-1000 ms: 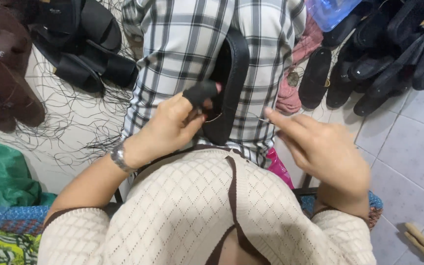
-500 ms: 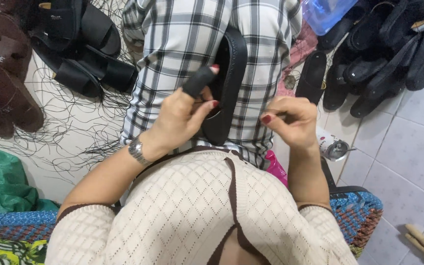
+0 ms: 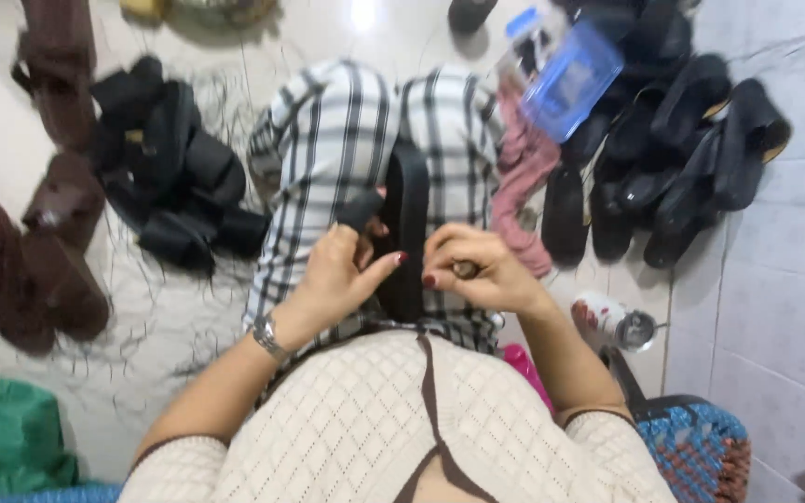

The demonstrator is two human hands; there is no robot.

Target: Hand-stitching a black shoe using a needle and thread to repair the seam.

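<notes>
resting along the plaid-trousered lap (image 3: pixel 328 140), the black sandal (image 3: pixel 406 233) stays steady while the left hand (image 3: pixel 333 279) pinches its strap (image 3: pixel 361 209) and the right hand (image 3: pixel 477 270) curls closed around a small brown tool (image 3: pixel 465 270).

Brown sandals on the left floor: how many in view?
3 that I can tell apart, image blurred: one brown sandal at top left, one at mid left, one below it near the left edge. That last may be a stacked pair; others may be hidden.
</notes>
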